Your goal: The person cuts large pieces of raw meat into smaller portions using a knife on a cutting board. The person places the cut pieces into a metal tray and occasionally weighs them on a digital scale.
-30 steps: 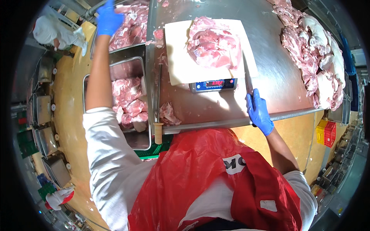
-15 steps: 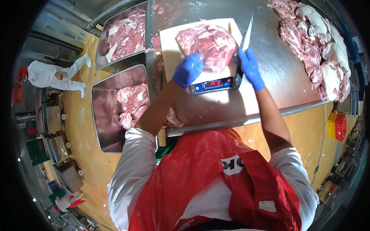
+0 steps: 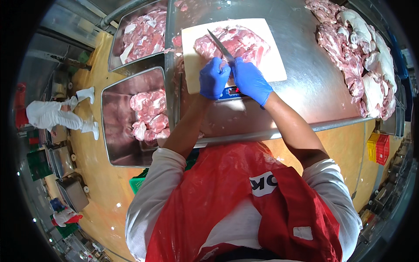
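A large piece of raw meat (image 3: 251, 43) lies on a white cutting board (image 3: 276, 72). At its near edge my left hand (image 3: 214, 78), in a blue glove, is closed on the meat. My right hand (image 3: 252, 81), gloved the same way, grips a knife (image 3: 222, 48) close beside it. The blade points away and to the left, over the meat. Just under the board's near edge shows a digital scale (image 3: 228, 93), its display partly covered by my right hand.
Two metal bins, a nearer one (image 3: 114, 118) and a farther one (image 3: 114, 56), hold meat left of the steel table (image 3: 301, 94). Large cuts of meat (image 3: 349, 56) are heaped at the table's right. Another person (image 3: 54, 115) is on the floor at far left.
My right hand has moved left with the knife, from beside the board to next to my left hand. The blade now tilts left across the meat. The person at far left has shifted.
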Demonstrator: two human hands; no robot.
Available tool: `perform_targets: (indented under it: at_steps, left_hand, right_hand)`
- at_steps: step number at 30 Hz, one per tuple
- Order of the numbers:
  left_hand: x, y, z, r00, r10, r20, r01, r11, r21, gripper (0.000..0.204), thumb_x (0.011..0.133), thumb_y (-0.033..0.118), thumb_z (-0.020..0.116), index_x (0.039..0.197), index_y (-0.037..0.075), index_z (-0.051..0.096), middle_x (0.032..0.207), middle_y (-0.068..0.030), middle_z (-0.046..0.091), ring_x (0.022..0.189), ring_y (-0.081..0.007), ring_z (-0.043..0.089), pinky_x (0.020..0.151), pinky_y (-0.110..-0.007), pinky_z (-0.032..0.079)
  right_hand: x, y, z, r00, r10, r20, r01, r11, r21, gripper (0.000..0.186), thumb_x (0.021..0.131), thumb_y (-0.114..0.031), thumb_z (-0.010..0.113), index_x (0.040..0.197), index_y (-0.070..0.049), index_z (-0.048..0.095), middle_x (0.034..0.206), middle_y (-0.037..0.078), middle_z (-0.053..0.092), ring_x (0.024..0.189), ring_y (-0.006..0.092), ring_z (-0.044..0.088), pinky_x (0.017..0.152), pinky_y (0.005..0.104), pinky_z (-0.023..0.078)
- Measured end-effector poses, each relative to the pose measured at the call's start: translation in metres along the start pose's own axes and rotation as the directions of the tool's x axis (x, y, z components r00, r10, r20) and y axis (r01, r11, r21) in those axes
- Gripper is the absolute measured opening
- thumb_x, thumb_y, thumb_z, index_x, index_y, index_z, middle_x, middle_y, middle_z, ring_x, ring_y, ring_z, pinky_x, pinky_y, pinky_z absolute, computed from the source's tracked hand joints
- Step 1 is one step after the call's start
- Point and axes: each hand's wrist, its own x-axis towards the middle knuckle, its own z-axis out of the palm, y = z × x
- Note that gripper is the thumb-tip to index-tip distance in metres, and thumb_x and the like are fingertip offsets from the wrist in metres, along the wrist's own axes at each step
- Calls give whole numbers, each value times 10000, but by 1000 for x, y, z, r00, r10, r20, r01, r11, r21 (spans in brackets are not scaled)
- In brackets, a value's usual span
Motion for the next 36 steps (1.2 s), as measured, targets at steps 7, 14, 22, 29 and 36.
perform_targets:
  at_steps: [7,14,22,29,36]
  left_hand:
    - [-19,21,-23,968,-245,60,249,966,-74,79,789,24,694,826,28,624,711,-122,644,618,-236,652,597,-336,518]
    - [-39,27,-35,995,-44,-86,24,975,-222,79,797,-1,673,840,54,636,686,-42,619,594,-108,594,556,-301,493]
    - [165,-77,-133,932,-335,-137,217,821,-529,70,906,32,576,900,-4,636,824,-62,640,724,-137,602,689,-263,515]
    - [231,-201,-135,871,-234,431,354,909,-222,398,905,192,647,1279,73,580,1297,-130,543,1217,-270,527,1011,-364,435]
    - [117,-107,-11,833,127,538,59,948,-314,211,970,179,592,1124,65,680,1162,-71,666,1128,-252,607,919,-364,510]
  right_hand:
    - [-95,44,-25,950,93,298,-15,967,-253,254,984,-186,487,1141,9,445,796,277,640,746,477,634,640,556,490]
    - [-61,13,24,948,-171,268,159,985,67,251,990,-214,500,1121,-1,474,769,270,624,738,454,640,625,548,472]
    - [-98,4,19,980,37,198,-69,985,160,208,1005,-204,488,1039,0,509,681,237,607,616,397,626,563,496,492]
    - [-110,98,-23,895,429,-121,-214,652,727,268,1048,-277,498,1062,-14,546,775,62,615,636,138,599,585,292,510]
    - [-24,97,-19,896,443,-34,-135,346,929,247,1020,-224,548,1182,-39,579,1026,32,601,899,117,564,831,274,494]
